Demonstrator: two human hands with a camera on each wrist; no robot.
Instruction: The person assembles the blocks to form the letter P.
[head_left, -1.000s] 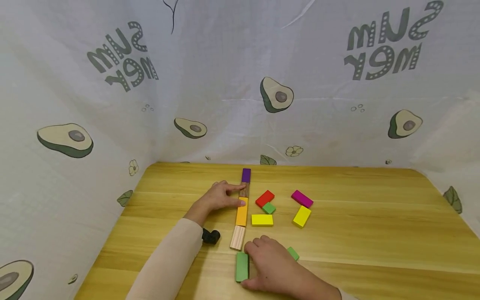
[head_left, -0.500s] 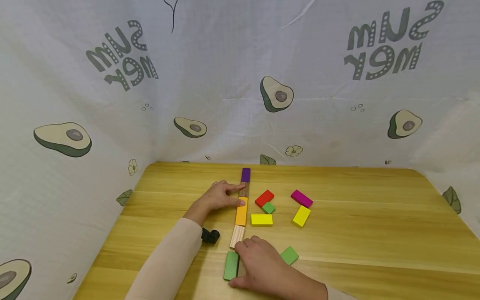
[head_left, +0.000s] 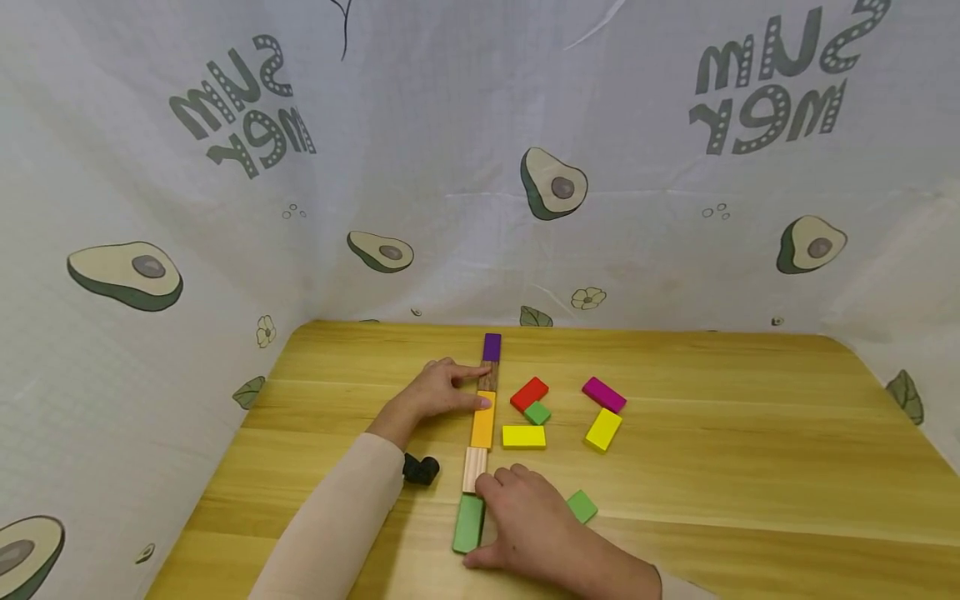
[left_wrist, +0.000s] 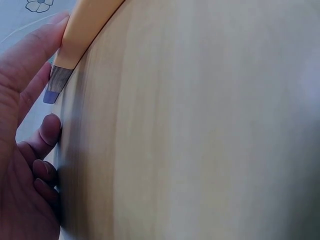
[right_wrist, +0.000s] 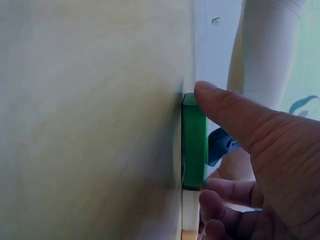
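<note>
Down the middle of the table a row of wooden blocks lies end to end: purple, dark brown, orange, pale striped wood and a green block. My left hand rests its index fingertip on the brown block and its thumb on the orange one; the other fingers are bent below, as the left wrist view shows. My right hand holds the near green block, thumb at its near end and fingers by its far end. In the right wrist view this green block meets the pale block.
Right of the row lie a red block, a small green block, two yellow blocks and a magenta block. Another green block is partly behind my right hand. A black object sits beside my left sleeve.
My right hand has moved the green block left, then slightly away from me, closing the gap to the pale block. My left hand has stayed on the brown and orange blocks.
</note>
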